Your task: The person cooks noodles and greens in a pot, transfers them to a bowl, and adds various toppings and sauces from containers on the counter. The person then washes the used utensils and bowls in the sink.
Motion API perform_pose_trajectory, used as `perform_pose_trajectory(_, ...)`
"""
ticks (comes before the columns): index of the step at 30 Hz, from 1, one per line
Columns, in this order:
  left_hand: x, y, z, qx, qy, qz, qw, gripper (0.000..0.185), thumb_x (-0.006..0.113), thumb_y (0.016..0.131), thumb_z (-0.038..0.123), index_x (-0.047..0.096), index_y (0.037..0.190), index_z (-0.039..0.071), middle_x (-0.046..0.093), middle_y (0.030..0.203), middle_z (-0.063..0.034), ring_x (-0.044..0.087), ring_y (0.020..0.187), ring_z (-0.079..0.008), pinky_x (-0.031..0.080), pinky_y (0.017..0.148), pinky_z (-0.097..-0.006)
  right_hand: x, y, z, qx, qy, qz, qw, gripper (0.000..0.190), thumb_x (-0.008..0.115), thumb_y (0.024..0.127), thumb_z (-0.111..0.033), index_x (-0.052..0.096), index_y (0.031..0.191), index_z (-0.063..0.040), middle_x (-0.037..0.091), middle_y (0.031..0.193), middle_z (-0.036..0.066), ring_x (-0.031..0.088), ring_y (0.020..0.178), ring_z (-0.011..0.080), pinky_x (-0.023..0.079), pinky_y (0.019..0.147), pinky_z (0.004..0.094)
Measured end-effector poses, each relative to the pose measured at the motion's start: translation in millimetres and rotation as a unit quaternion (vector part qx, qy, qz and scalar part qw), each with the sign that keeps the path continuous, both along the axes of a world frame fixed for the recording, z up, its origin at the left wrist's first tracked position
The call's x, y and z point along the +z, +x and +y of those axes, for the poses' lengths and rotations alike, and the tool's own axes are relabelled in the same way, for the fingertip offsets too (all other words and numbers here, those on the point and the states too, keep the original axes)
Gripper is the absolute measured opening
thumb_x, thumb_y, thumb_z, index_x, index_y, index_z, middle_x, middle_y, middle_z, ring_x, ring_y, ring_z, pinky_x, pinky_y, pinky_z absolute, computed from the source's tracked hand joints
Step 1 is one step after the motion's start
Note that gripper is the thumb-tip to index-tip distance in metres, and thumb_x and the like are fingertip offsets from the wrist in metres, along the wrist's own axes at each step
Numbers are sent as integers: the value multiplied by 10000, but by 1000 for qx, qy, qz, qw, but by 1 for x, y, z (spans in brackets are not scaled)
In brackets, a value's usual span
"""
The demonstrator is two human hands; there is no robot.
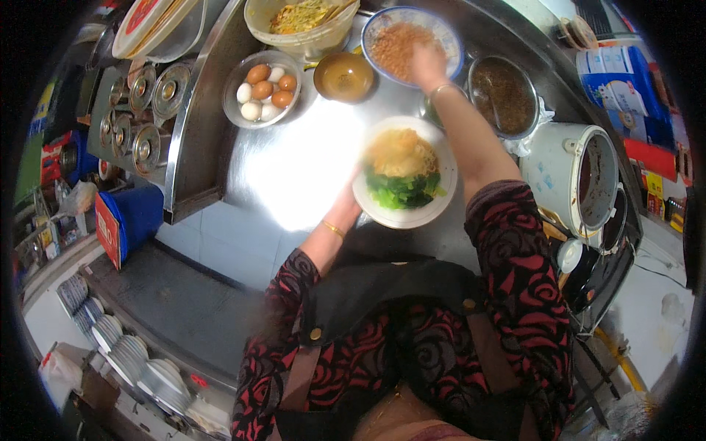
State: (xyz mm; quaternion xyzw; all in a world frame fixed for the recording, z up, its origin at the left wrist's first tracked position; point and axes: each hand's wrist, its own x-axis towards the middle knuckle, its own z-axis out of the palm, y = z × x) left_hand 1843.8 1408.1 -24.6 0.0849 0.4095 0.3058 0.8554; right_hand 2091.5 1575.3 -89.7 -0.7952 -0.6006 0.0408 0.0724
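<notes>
My left hand [351, 193] grips the left rim of a white bowl [405, 220], its fingers partly hidden by the bowl. Noodles [405, 157] with a blurred golden-brown topping fill the bowl's far half, and chopped leafy greens [405, 190] lie in the near half. Farther off, my right hand [429, 62] reaches into a blue-rimmed bowl [453, 47] of what look like peanuts [394, 48]. Motion blurs that hand; its fingertips are hidden, and whether they pinch anything cannot be seen.
Left of the blue-rimmed bowl are a small brown bowl [343, 77], a bowl of brown and white eggs [262, 93] and a tub of shredded vegetables [300, 19]. A dark sauce pot [504, 96] and a tipped pale cooker [551, 171] stand right. Lidded canisters [149, 149] line the left.
</notes>
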Motion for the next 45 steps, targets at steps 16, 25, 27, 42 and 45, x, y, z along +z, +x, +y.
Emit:
perform_pose_trajectory(16, -64, -17, -11, 16, 1, -63, 998, 564, 532, 840, 385, 409, 1241, 7, 497, 1200, -160, 500, 1081, -266, 405, 936, -379, 52, -15, -69, -88, 193, 368, 905, 192, 570, 807, -173, 630, 908, -21, 633, 711, 104, 586, 628, 156, 463, 596, 293)
perform_pose_trajectory(25, 33, 13, -16, -42, 131, 94, 986, 542, 512, 844, 396, 418, 1227, 23, 510, 1178, -156, 529, 1037, -270, 423, 916, -393, 93, -94, -190, 96, 63, 512, 851, 197, 569, 821, -104, 596, 956, 38, 637, 802, 120, 600, 729, 146, 469, 677, 263)
perform_pose_trajectory(27, 43, 15, -18, -43, 124, 87, 988, 543, 496, 850, 401, 410, 1232, 25, 512, 1173, -156, 531, 1035, -271, 424, 915, -399, 101, -85, -192, 46, 72, 525, 847, 170, 564, 818, -97, 606, 929, 24, 631, 802, 94, 583, 688, 120, 461, 632, 240)
perform_pose_trajectory(42, -41, 1, -15, -56, 173, 68, 981, 550, 459, 866, 411, 379, 1265, 41, 492, 1203, -154, 525, 1048, -275, 427, 915, -402, 92, -104, -178, 56, 51, 529, 845, 178, 519, 791, -25, 600, 939, 32, 628, 875, 130, 601, 817, 194, 463, 764, 295)
perform_pose_trajectory(45, -41, -1, -15, -66, 156, 69, 983, 543, 460, 869, 406, 380, 1263, 41, 495, 1199, -147, 524, 1048, -270, 429, 913, -403, 87, -105, -171, 144, -10, 483, 864, 240, 492, 765, 17, 584, 987, 25, 599, 942, 178, 585, 881, 269, 451, 803, 332)
